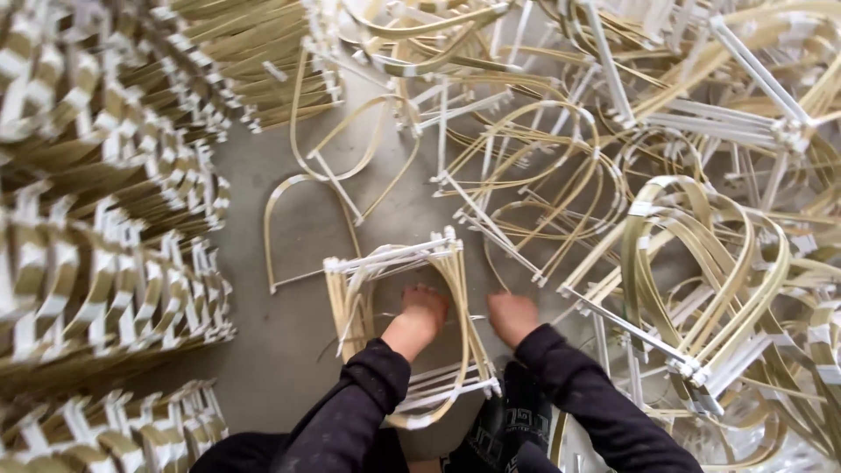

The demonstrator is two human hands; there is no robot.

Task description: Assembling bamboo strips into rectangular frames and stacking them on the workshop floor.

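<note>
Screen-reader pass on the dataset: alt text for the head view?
Left hand and right hand, in dark sleeves, reach down into a stack of bent bamboo-strip frames on a grey floor. Loose frames lie tangled on the right, with stacked bundles on the left.

Soft, even daylight fills the scene, bright but without glare. Shadows are faint: only thin, pale ones lie under the bamboo frames [399,324] on the grey floor [263,350]. The stacks [105,219] at the left edge are smeared by motion blur and stretched by wide-angle distortion. The centre is sharper, though the hands look slightly soft.
</note>
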